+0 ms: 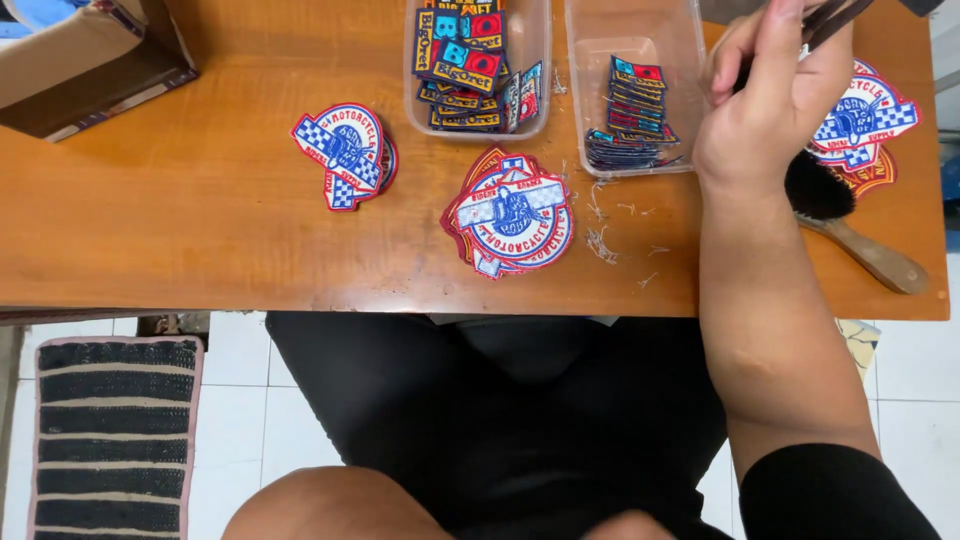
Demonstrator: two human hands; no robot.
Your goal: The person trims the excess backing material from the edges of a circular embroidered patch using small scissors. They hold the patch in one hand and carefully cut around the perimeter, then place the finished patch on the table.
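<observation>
My right hand (770, 95) is raised over the right part of the wooden table (200, 220), fingers closed on thin dark handles (835, 15) that look like scissors or tweezers. Under and right of it lies a pile of round embroidered patches (865, 120) in red, white and blue. A second stack of such patches (512, 212) sits mid-table and a smaller one (345, 155) to the left. My left hand is out of view.
Two clear plastic tubs stand at the back: one (540, 60) holds rectangular patches, the other (680, 90) holds a neat pile of small ones. A wooden-handled brush (850, 225) lies at the right. Thread scraps (600, 240) litter the table. A cardboard box (80, 60) sits far left.
</observation>
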